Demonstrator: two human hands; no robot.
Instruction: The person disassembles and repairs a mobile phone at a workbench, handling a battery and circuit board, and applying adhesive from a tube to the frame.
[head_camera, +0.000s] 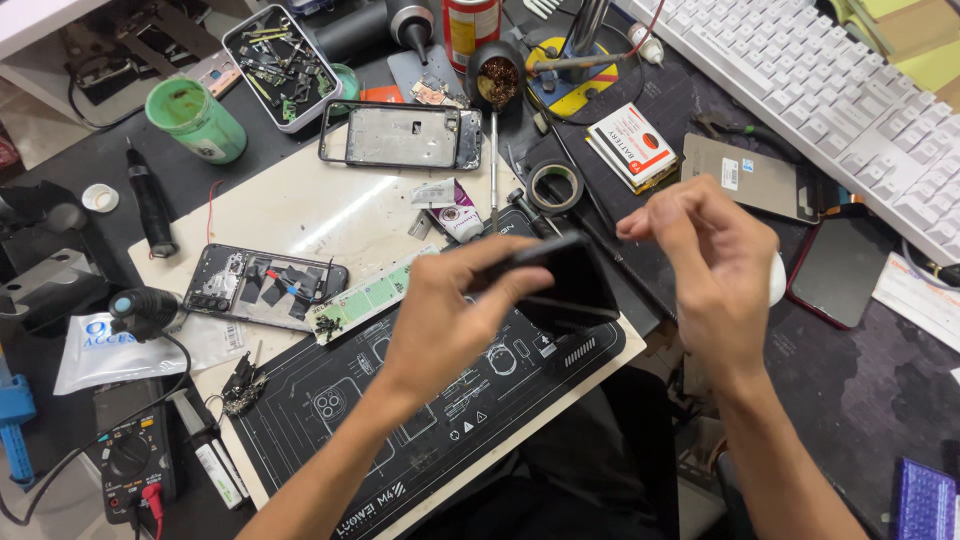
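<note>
cluttered workbench (860, 390), black mat (420, 420), keyboard (820, 90)

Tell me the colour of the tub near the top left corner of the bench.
Green: the tub and its lid are both green, seen in the head view.

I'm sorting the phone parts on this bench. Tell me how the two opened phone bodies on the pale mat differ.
The upper phone frame is stripped to a bare silvery plate inside a dark rim; the lower phone body is dark and still carries small parts and a red wire. The upper one lies nearly level near the parts tray; the lower one lies slightly tilted beside the green circuit strip. Both lie open-side up, untouched by either hand.
</note>
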